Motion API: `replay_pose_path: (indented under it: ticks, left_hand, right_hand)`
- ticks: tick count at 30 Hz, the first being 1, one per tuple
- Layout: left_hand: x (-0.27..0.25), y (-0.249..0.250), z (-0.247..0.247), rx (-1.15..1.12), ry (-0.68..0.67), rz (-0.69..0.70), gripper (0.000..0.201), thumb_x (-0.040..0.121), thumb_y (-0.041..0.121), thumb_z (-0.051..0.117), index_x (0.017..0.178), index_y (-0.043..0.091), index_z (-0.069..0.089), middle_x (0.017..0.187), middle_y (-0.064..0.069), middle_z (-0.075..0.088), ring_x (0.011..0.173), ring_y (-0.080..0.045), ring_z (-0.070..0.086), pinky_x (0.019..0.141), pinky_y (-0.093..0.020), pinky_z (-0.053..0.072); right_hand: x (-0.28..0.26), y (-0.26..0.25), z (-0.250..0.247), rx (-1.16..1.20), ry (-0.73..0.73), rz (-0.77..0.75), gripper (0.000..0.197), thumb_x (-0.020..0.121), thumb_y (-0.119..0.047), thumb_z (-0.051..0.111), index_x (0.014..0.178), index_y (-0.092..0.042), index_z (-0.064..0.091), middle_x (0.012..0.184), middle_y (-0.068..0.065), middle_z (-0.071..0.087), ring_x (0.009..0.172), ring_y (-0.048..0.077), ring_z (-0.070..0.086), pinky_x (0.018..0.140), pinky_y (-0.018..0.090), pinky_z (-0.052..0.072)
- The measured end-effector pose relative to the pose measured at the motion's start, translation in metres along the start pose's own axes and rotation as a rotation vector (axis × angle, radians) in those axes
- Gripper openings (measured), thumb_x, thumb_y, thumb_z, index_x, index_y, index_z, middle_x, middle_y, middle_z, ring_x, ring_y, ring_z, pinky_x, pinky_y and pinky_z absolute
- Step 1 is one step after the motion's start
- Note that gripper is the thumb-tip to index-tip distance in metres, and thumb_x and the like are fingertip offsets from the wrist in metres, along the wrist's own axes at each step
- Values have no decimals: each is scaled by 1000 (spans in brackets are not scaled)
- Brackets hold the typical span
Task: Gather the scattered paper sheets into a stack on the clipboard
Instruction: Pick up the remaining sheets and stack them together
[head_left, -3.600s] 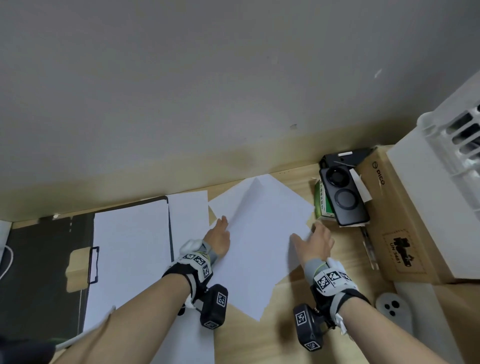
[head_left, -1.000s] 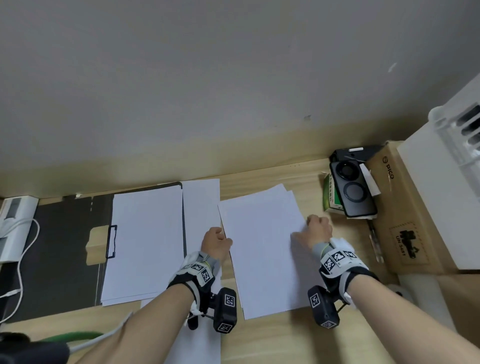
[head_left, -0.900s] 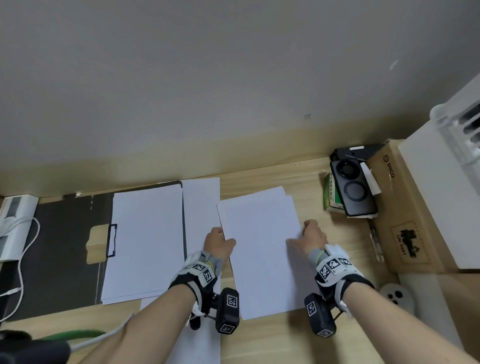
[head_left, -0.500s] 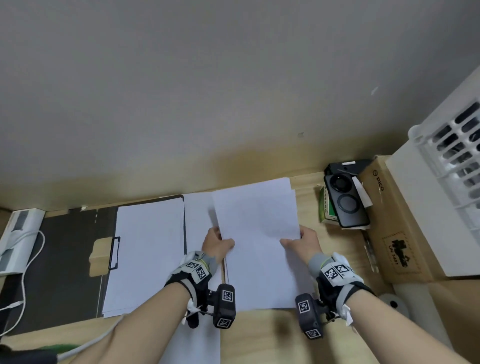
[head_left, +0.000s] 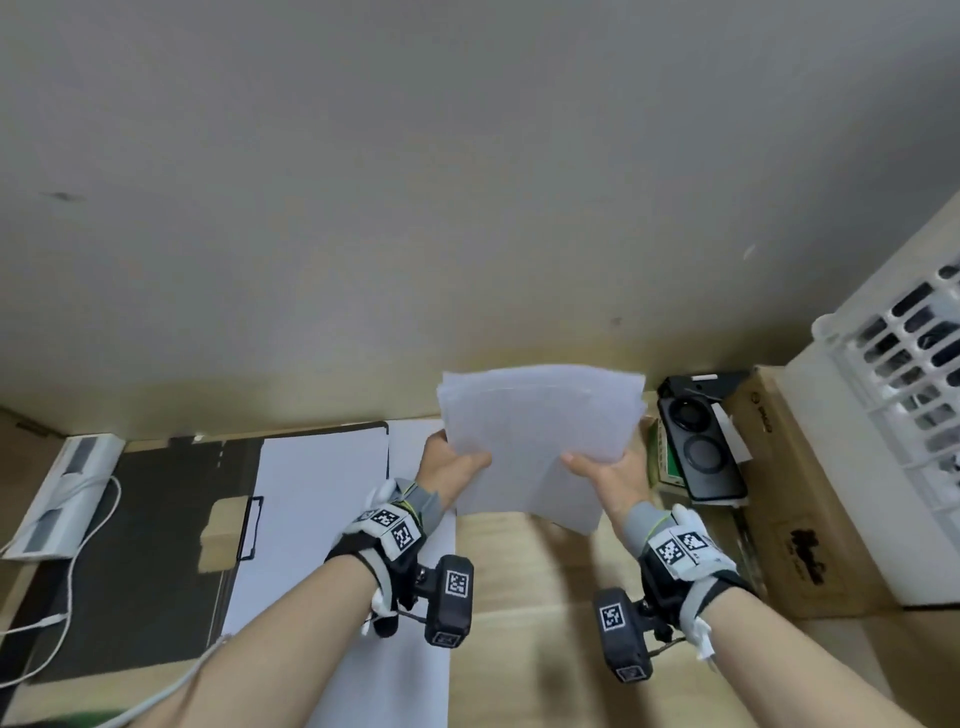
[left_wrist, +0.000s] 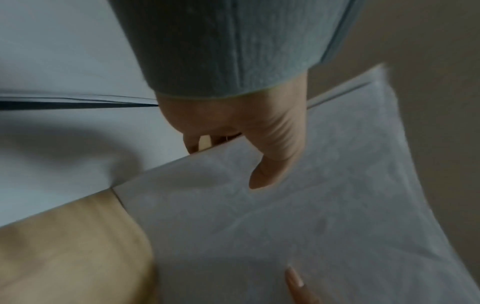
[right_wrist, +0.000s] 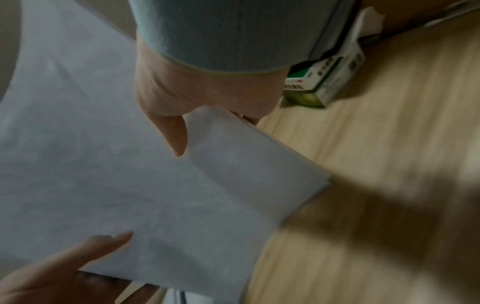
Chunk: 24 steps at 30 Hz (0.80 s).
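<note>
Both hands hold a small bundle of white paper sheets (head_left: 535, 441) lifted off the wooden desk, tilted up toward the wall. My left hand (head_left: 457, 465) pinches its left edge, thumb on top (left_wrist: 270, 164). My right hand (head_left: 608, 475) pinches the right edge, thumb on the sheets (right_wrist: 174, 133). The black clipboard (head_left: 156, 545) lies at the left with white sheets (head_left: 311, 519) on it and a clip (head_left: 249, 527) at its left side. One more sheet (head_left: 415, 649) lies on the desk beside the clipboard, under my left wrist.
A black device (head_left: 701, 447) on a green box (right_wrist: 319, 82) sits right of the held sheets. A cardboard box (head_left: 810, 509) and a white slotted crate (head_left: 904, 395) fill the right side. A white power strip (head_left: 57, 493) with cables lies far left. The wall is close behind.
The sheets were squared up flat on the desk, then both hands raised them off the surface and tilted them up. The view also shifted slightly.
</note>
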<state>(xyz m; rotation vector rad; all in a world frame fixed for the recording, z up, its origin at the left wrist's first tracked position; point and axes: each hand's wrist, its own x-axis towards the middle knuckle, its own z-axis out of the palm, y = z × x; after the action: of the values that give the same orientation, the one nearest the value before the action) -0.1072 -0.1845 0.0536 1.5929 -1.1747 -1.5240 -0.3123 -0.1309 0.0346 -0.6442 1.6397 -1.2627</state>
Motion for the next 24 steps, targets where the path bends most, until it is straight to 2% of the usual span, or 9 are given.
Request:
replay_pose_path:
  ticks: [3,5,7,11,14,16,21,23,24]
  left_hand:
    - [-6,-25,-1,47,-25,-44,21,76,-4,66,87,14,65,83,0,68,75,-12,64,60,-13,52]
    - [-8,-31,-1,44,-7,-15,20,75,-5,68,81,15,66,79,2,67,73,-10,62,55,-7,49]
    - [-7,-29,-3,34,-8,16,23,74,-4,70,76,18,66,78,4,68,71,-7,62,57,-7,49]
    - [0,-35,-11,37,-29,-55,22,65,8,69,85,18,68,86,0,71,80,-14,67,67,-19,55]
    - [0,-53,-20,169,-86,-131,27,68,18,70,95,19,67,100,-5,71,93,-22,67,86,-36,55]
    - [-4,-58,-27,177,-113,-100,19,78,15,71,95,18,66,99,-3,72,93,-22,68,88,-38,56]
    - [-11,-62,-58,113,-152,-70,14,85,11,69,98,17,69,94,-1,73,87,-19,71,81,-32,59]
    - [-10,-71,-78,177,-142,-110,2,84,15,70,85,15,68,77,-1,69,69,-16,67,63,-25,57]
    - [-10,-75,-86,242,-124,-136,11,84,19,70,77,11,64,67,-2,62,58,-15,59,52,-21,51]
  right_hand:
    - [-12,20,-4,-2,-31,49,24,67,4,81,84,-10,70,85,9,72,79,24,65,73,32,52]
    - [-16,21,-4,6,-28,48,24,68,3,81,85,-9,70,87,10,72,78,23,65,74,32,52]
    - [-14,18,-2,19,-16,41,21,73,5,78,84,-10,70,85,6,72,75,19,65,73,30,52]
    - [-13,18,3,7,-27,37,20,74,5,77,83,-11,70,83,4,71,74,17,65,71,29,53]
    - [-17,32,5,-51,-29,72,17,77,1,77,82,-14,69,84,3,71,75,20,66,70,29,53]
    - [-18,38,8,-78,-9,79,13,78,-4,77,83,-14,70,84,3,72,75,22,66,73,31,53]
    - [-20,47,29,-120,-43,125,7,81,-6,75,79,-11,71,76,4,71,71,21,64,70,32,52]
    - [-22,54,43,-144,-82,161,6,81,-4,74,80,-8,70,75,3,71,71,21,64,68,30,53]
    - [-25,57,48,-159,-94,171,6,81,-3,74,82,-7,70,75,3,70,71,21,64,65,28,53]
